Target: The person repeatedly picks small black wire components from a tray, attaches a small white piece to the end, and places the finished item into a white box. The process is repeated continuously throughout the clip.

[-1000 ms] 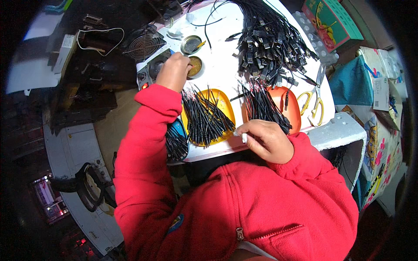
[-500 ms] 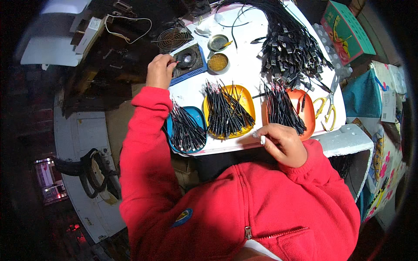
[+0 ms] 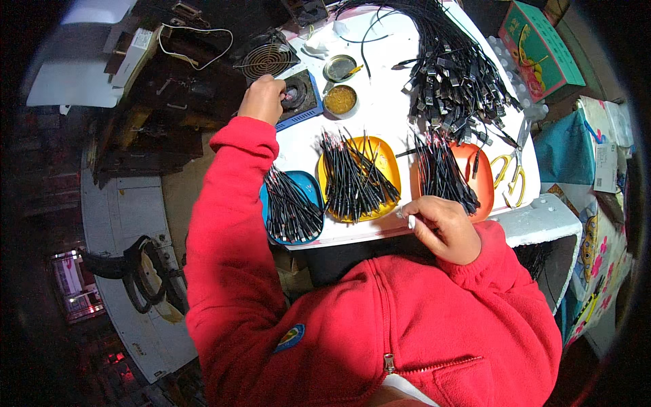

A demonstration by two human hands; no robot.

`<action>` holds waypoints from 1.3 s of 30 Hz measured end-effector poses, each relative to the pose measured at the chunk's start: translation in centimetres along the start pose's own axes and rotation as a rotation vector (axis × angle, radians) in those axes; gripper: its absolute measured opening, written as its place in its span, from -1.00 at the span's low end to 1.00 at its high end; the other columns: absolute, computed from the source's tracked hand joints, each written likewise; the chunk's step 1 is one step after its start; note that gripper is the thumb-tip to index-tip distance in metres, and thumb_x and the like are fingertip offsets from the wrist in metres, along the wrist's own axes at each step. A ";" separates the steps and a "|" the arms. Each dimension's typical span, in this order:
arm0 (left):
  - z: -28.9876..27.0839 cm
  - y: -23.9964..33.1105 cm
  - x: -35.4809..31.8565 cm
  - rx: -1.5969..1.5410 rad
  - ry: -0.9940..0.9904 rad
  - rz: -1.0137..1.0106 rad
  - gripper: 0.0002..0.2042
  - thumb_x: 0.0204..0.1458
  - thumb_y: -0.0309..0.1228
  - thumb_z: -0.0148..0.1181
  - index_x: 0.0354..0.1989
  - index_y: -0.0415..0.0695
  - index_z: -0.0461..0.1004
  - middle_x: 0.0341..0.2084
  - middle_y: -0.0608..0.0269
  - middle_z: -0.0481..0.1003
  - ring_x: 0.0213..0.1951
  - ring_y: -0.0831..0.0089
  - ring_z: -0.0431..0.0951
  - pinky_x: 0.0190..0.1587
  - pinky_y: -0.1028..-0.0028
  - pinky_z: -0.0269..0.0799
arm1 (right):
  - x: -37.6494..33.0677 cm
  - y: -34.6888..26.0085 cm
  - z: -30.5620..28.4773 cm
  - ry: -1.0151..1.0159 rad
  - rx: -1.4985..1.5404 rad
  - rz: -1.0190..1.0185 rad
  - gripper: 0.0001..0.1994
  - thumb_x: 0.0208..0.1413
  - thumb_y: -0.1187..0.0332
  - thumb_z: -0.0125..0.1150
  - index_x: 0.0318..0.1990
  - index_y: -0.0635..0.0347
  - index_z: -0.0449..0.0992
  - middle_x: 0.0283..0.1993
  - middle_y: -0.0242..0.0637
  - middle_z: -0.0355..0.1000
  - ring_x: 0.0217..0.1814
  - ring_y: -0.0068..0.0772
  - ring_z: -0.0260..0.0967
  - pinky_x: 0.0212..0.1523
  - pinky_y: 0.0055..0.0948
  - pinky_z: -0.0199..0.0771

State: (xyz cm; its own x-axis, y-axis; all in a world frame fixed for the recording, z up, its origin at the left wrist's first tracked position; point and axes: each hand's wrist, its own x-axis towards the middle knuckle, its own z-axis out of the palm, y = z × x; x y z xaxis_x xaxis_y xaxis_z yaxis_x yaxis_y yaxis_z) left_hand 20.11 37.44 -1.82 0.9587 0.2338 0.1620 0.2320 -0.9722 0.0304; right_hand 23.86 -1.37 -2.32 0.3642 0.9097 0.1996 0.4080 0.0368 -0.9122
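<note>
My left hand reaches to the near-left side of a blue box-shaped heater with a dark top and a round shiny pot in it. Its fingers are bent together at the pot's edge, and what they hold is hidden. Close to the front edge of the white table, my right hand is curled, thumb against the fingers, with its contents not visible. Cut black cables lie in bundles on a blue tray, a yellow tray and an orange tray, the last just beyond my right hand.
Behind the trays stand a tin of amber material and an open round tin. A large heap of black cables with plugs covers the far right. Yellow-handled scissors lie at the right edge. A coiled grille sits beyond the heater.
My left hand has moved slightly right and farther in, with its fingers now over the heater's pot. My right hand stays almost where it was.
</note>
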 end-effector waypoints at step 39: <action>-10.5 23.9 -17.8 -1.896 -0.179 -0.122 -0.58 0.11 -0.57 0.02 0.17 -0.27 0.21 0.08 0.10 0.33 0.13 0.28 0.34 0.09 0.37 0.29 | -20.6 -14.5 -6.8 0.565 0.687 0.094 -0.69 0.32 0.27 -0.14 0.00 0.36 0.32 -0.34 -0.33 0.33 -0.47 -0.66 0.20 -0.50 -0.64 0.20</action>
State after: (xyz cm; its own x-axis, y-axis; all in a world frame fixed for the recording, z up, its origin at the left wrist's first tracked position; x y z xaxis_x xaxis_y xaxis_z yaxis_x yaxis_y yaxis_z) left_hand 6.82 9.98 6.37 0.9854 0.1697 -0.0097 -0.0503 0.3458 0.9370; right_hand 16.13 -23.47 9.21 0.8031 0.5884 0.0941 -0.1696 0.3771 -0.9105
